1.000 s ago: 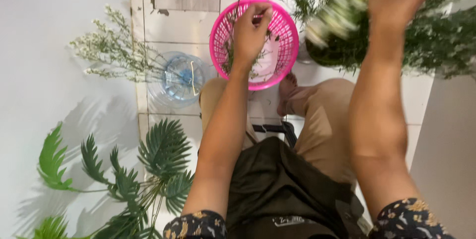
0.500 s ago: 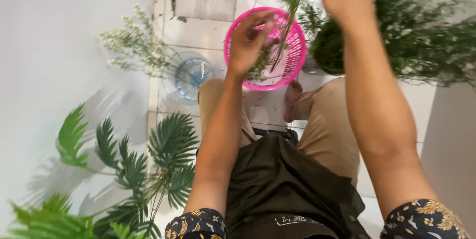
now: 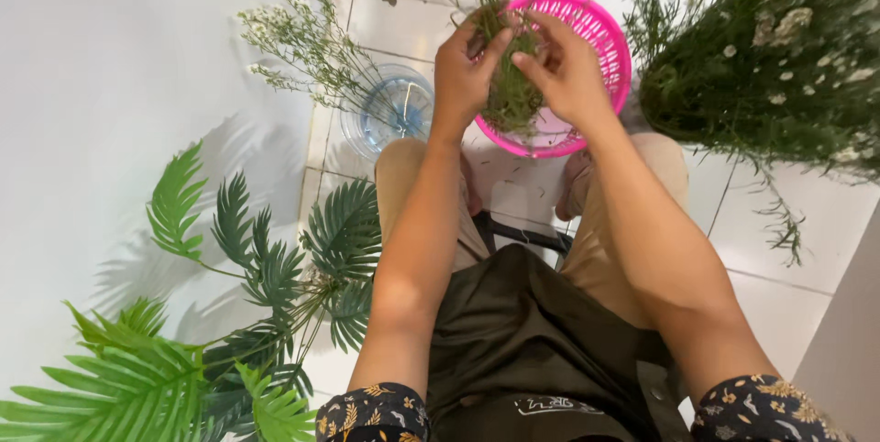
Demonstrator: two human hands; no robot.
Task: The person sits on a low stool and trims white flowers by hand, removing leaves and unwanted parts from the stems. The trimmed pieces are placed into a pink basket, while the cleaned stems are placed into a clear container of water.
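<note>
With your left hand (image 3: 463,71) and right hand (image 3: 568,71) both pinched on the green stem bunch (image 3: 509,98), strip foliage directly above the pink basket (image 3: 610,43) to catch debris.

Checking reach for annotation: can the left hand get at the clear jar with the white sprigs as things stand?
Probably yes, once freed. The left hand grips the green stems over the pink basket; the clear jar stands just left of it on the floor, nothing between.

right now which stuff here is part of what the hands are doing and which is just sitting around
In hand: left hand and right hand hold a green stem bunch over the pink basket.
Lying about: clear jar, palm leaves, white-flowered bush.
</note>
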